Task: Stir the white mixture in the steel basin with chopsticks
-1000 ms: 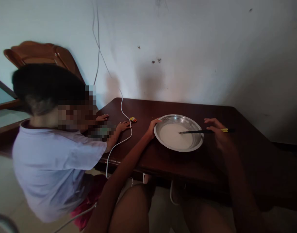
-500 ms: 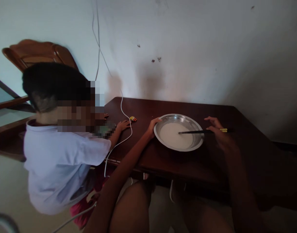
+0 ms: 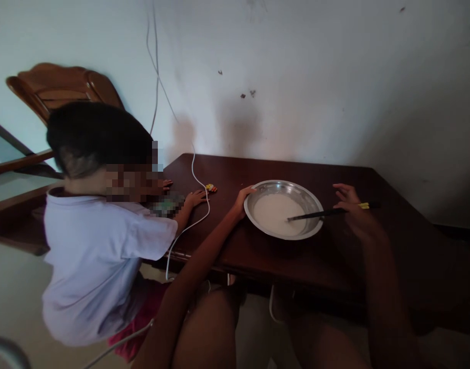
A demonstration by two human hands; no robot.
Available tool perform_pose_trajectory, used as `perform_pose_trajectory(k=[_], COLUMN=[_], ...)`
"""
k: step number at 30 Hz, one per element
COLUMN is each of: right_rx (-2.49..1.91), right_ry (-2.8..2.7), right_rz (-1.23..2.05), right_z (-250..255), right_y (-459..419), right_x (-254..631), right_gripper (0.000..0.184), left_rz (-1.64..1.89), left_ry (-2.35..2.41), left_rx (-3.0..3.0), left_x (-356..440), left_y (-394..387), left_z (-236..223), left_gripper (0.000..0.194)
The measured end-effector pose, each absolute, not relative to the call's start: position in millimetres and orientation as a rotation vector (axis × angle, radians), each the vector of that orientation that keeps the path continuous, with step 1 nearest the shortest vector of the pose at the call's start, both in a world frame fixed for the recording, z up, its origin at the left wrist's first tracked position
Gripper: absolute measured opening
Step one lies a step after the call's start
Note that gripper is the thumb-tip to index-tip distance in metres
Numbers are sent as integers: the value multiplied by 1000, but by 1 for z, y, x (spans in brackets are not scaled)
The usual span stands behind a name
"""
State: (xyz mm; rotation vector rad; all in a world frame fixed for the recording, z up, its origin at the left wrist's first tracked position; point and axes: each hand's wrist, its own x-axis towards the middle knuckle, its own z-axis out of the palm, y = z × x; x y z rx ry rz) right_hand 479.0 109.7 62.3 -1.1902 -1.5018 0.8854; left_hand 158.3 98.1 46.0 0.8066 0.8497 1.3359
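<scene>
Left of the right hand (image 3: pixel 357 214), which loosely pinches chopsticks (image 3: pixel 322 213) angled leftward, sits the bowl (image 3: pixel 283 238), edge clasped by the left hand (image 3: pixel 242 201).

Seemingly a home: a curved-backed brown wooden chair (image 3: pixel 64 82) left of the dark reddish-brown wooden bench (image 3: pixel 227 174), whose far edge meets a marked white plain wall (image 3: pixel 315 77).

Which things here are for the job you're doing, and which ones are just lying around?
For the job:
bowl, its edge in the left hand
white mixture in the bowl
chopsticks, in the right hand, tips in the mixture

Not for the job:
small colourful trinket on the table
white cord across the table
blurred thing near the other person
</scene>
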Motion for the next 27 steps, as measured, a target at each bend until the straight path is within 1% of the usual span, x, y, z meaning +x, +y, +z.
perform_pose_trajectory(k=[2, 3, 7, 9, 11, 13, 16, 19, 21, 23, 25, 27], right_rx=[-1178, -1208, -1314, -1299, -1289, -1267, -1235, -1292, -1317, -1331, -1339, -1302], right_ry=[-1616, -1663, -1640, -1553, -1456, -1443, -1635, -1745, -1710, -1632, -1553, -1558], right_rz=[941, 911, 621, 559, 597, 735, 888, 727, 573, 488, 527, 675], right_z=[61, 59, 55, 56, 59, 61, 61, 57, 55, 54, 55, 56], right_y=[106, 105, 107, 110, 111, 111, 107, 106, 108, 112, 114, 113], right_x=[470, 463, 445, 451, 463, 473, 470, 451, 445, 452, 466, 477], right_gripper=[50, 50, 55, 59, 62, 65, 66, 73, 77, 77, 75, 73], left_rz=[1334, 1332, 1341, 1338, 1331, 1335, 1341, 1336, 1332, 1326, 1324, 1324], left_ry=[845, 841, 843, 844, 844, 847, 851, 839, 830, 829, 837, 843], left_rx=[810, 811, 798, 796, 804, 809, 807, 800, 798, 804, 813, 819], left_x=[159, 159, 159, 158, 158, 158, 159, 159, 159, 158, 158, 157], left_y=[97, 97, 97, 98, 98, 98, 98, 99, 100, 100, 100, 99], left_z=[47, 47, 48, 47, 46, 46, 46, 46, 46, 45, 44, 44], left_gripper=[33, 33, 30, 31, 33, 34, 33, 30, 31, 32, 34, 35])
